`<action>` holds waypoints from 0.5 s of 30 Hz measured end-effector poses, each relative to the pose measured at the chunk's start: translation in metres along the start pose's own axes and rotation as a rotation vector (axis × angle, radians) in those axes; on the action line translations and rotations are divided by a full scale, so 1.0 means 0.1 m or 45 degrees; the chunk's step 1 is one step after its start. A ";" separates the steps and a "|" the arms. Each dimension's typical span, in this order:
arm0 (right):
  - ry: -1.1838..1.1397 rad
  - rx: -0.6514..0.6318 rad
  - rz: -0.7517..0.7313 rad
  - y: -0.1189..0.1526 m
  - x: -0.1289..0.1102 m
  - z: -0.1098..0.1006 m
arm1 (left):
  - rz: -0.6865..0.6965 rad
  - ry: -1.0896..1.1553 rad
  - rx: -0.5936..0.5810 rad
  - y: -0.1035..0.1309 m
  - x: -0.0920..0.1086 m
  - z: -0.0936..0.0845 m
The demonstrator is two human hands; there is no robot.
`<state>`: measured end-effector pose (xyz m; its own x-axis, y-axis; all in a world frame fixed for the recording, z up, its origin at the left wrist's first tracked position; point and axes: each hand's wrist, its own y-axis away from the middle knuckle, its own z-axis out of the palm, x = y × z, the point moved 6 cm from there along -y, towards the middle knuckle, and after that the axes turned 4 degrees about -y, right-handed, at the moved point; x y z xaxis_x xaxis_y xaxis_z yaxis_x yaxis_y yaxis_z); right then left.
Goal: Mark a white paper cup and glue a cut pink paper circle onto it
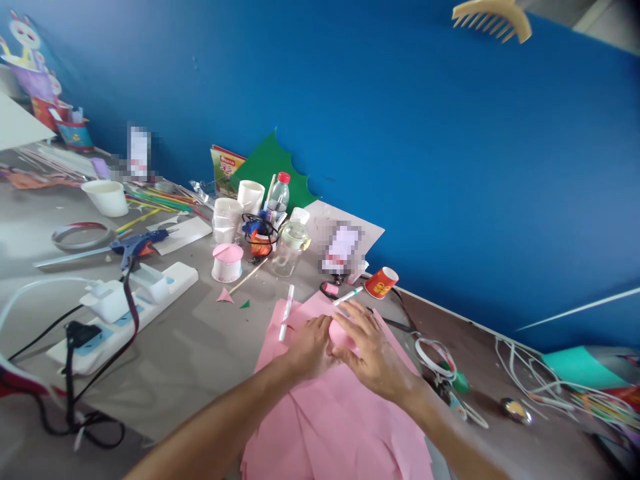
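Both hands meet over a stack of pink paper (325, 427). My left hand (310, 343) has its fingers curled against the left side of a small rounded pink paper piece (343, 335). From the right, my right hand (373, 353) curves around the same piece, thumb on the near side and fingers on the far side. The piece's lower edge is hidden by the hands. A white marker (287, 313) lies on the stack's left edge, and a second marker (348, 296) rests just beyond my right fingers.
Left stand a power strip (125, 317) with cables and a blue glue gun (133, 247). Beyond the stack are a pink-topped paper cup (227, 265), a glass jar (291, 250) and a tilted red cup (381, 283). Cables (440, 353) lie at right, before a blue wall (425, 147).
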<state>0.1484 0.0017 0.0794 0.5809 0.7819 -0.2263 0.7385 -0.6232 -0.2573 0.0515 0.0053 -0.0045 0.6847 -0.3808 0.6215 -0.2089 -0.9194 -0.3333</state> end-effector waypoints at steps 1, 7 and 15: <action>0.042 -0.018 -0.036 0.01 -0.02 0.03 | 0.014 0.016 0.002 0.00 0.00 0.01; 0.167 -0.060 -0.070 0.04 0.01 0.10 | 0.019 -0.043 0.079 -0.01 0.00 0.01; -0.008 -0.059 -0.017 0.03 0.12 0.14 | 0.013 -0.064 0.110 -0.01 0.03 -0.02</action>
<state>0.1532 0.0090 0.0628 0.5690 0.7898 -0.2290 0.7612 -0.6112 -0.2166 0.0525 0.0047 -0.0008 0.7174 -0.3826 0.5822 -0.1564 -0.9028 -0.4006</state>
